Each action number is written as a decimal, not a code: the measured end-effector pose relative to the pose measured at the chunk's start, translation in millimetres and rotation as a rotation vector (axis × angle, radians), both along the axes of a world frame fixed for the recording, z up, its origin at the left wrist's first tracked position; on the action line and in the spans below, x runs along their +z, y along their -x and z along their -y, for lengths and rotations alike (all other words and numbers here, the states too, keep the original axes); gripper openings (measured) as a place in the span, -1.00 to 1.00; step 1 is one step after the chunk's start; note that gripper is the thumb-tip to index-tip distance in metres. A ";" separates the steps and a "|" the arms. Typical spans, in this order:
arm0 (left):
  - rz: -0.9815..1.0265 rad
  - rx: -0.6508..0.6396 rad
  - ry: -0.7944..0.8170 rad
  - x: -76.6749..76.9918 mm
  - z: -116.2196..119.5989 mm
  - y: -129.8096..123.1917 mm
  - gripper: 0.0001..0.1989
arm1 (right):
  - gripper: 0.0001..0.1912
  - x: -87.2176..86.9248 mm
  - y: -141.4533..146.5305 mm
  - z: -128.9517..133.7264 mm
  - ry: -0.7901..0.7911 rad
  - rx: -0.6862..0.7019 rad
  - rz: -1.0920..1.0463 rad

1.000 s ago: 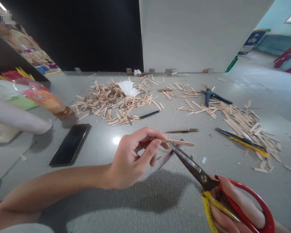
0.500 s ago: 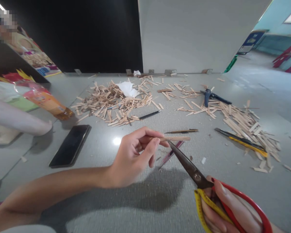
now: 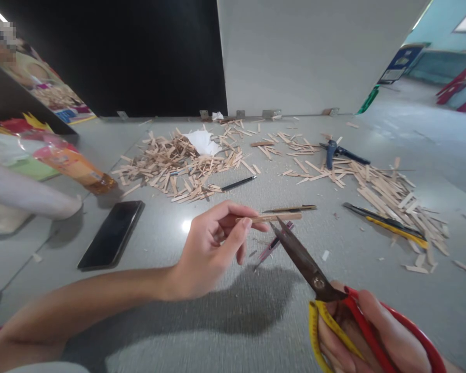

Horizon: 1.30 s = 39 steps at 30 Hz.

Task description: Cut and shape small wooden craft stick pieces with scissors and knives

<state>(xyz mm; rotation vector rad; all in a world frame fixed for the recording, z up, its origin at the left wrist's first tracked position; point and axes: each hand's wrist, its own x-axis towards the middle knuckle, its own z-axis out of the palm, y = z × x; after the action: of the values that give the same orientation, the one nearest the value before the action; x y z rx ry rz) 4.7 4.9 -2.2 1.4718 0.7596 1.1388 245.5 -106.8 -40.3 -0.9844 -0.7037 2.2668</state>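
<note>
My left hand (image 3: 213, 248) pinches a thin flat wooden stick (image 3: 283, 217) between thumb and fingers, its free end pointing right. In my right hand (image 3: 384, 331) is a pair of scissors (image 3: 305, 259) with red and yellow handles. The dark blades stand slightly apart, their tips just below the stick; whether they touch it I cannot tell. Under the blades lies a pink craft knife (image 3: 270, 251) on the floor, partly hidden. A slim gold-brown cutter (image 3: 295, 209) rests just behind the stick.
A pile of wooden sticks (image 3: 171, 160) with white tissue (image 3: 203, 142) lies at the back. Further right are blue-handled pliers (image 3: 332, 153), more sticks (image 3: 384, 194) and a yellow-black utility knife (image 3: 388, 226). A phone (image 3: 112, 235), a pen (image 3: 238, 183) and a bottle (image 3: 77, 166) lie leftward.
The scissor blades have parted a little, and their tips have shifted slightly. The stick in my left hand has risen and tilted a little.
</note>
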 end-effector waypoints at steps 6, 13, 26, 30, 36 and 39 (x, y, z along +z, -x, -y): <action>0.002 -0.009 -0.030 -1.6 0.6 0.5 -0.94 | -0.08 -4.5 -2.6 -0.6 -0.040 -0.001 0.032; -0.020 -0.033 -0.048 -4.7 2.5 2.2 -0.93 | -0.03 -20.3 -7.1 7.7 0.019 -0.001 -0.039; -0.054 -0.035 -0.045 -3.4 1.5 1.0 -0.92 | 0.01 -22.5 6.4 -2.8 0.013 0.026 -0.333; -0.057 -0.029 -0.036 -2.8 1.5 0.9 -0.91 | 0.01 -30.7 4.4 0.4 0.046 0.016 -0.418; -0.055 -0.023 -0.020 -1.2 0.3 2.1 -0.92 | -0.01 -25.5 3.2 -4.5 0.017 0.019 -0.349; -0.060 -0.020 -0.007 -0.4 -0.6 2.4 -0.92 | 0.00 -17.3 4.7 -7.9 -0.013 0.031 -0.256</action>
<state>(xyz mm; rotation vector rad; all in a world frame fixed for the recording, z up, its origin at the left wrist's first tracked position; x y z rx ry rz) 2.3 5.5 -2.6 1.5225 0.7815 1.0875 240.8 -98.9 -57.5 -0.6635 -0.6254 2.3566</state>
